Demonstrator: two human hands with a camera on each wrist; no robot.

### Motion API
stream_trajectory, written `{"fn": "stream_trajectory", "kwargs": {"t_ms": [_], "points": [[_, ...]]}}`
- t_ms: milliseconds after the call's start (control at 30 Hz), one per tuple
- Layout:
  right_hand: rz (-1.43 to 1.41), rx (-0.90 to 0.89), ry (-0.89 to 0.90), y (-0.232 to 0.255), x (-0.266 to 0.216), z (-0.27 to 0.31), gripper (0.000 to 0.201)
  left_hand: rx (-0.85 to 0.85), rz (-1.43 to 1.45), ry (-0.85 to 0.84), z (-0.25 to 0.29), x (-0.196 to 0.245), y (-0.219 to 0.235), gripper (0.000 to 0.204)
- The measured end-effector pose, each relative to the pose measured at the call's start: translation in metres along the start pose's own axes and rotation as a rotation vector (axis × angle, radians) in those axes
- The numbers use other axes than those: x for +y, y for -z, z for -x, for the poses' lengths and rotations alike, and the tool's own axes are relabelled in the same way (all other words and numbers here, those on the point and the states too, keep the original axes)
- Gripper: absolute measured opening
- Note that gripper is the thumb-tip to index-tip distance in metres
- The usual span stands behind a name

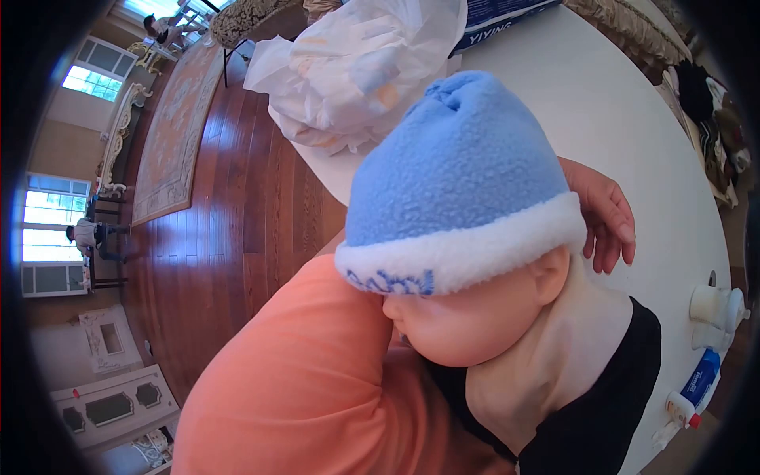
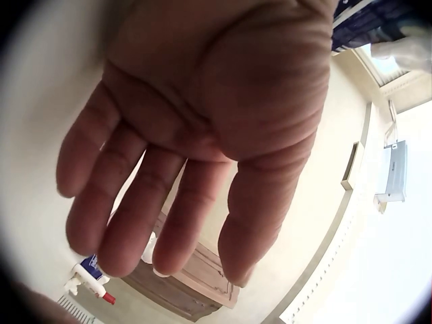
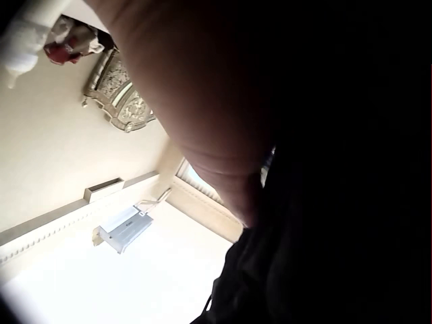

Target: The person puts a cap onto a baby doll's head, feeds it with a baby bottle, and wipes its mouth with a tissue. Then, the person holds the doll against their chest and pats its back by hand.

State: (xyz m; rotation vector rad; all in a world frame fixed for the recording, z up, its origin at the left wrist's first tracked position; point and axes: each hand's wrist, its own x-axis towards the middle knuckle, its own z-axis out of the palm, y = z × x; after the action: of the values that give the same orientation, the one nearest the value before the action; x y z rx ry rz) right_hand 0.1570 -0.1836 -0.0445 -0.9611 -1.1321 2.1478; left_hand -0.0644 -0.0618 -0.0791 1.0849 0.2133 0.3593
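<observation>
A baby doll (image 1: pixel 475 328) leans against an orange sleeve (image 1: pixel 293 356) in the head view. It wears a blue fleece hat (image 1: pixel 467 166) with a white brim, a pale neck cloth (image 1: pixel 538 340) and a black top (image 1: pixel 602 396). My left hand (image 1: pixel 606 218) comes out behind the hat on the right. The left wrist view shows its palm (image 2: pixel 196 135) bare, fingers loosely extended. My right hand (image 3: pixel 196 101) is out of the head view; its thumb lies along black cloth (image 3: pixel 324 223) in the right wrist view, the other fingers hidden.
A white table (image 1: pixel 609 103) spreads behind the doll. It carries a plastic bag (image 1: pixel 356 71), a blue YIYING pack (image 1: pixel 507 20), a pale bottle (image 1: pixel 716 305), a blue-and-white pack (image 1: pixel 701 376) and a red-capped bottle (image 1: pixel 682 410). Two people are far off at the left.
</observation>
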Motion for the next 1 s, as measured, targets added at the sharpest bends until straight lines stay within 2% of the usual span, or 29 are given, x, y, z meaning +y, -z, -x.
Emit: {"fn": "stream_trajectory", "kwargs": {"t_ms": [67,167,433,567,600,667,733,900,1000], "points": [[0.013,-0.016,-0.015,0.0,0.002,0.001,0.068,0.012,0.017,-0.017,0.017,-0.004,-0.022,0.033],[0.028,-0.043,-0.037,0.002,0.005,0.001,0.066,0.035,0.041,-0.039,0.005,0.005,-0.007,0.032],[0.062,-0.093,-0.034,0.003,0.005,0.004,0.062,0.055,0.06,-0.071,0.007,0.003,-0.019,0.03],[0.115,-0.175,0.048,-0.002,-0.01,-0.017,0.06,0.093,-0.032,-0.095,0.03,-0.001,-0.039,0.029],[0.126,-0.207,0.067,-0.004,-0.014,-0.024,0.06,0.114,-0.056,-0.1,0.014,0.002,-0.029,0.029],[0.137,-0.258,0.093,-0.01,-0.018,-0.034,0.059,0.149,-0.087,-0.103,0.016,0.002,-0.032,0.029],[0.153,-0.293,0.103,-0.013,-0.021,-0.039,0.058,0.172,-0.1,-0.116,0.015,0.01,-0.025,0.028],[0.191,-0.366,0.091,-0.018,-0.021,-0.052,0.057,0.227,-0.093,-0.157,0.019,-0.002,-0.049,0.027],[0.206,-0.391,0.096,-0.021,-0.023,-0.053,0.057,0.24,-0.092,-0.169,0.021,0.009,-0.039,0.027]]}}
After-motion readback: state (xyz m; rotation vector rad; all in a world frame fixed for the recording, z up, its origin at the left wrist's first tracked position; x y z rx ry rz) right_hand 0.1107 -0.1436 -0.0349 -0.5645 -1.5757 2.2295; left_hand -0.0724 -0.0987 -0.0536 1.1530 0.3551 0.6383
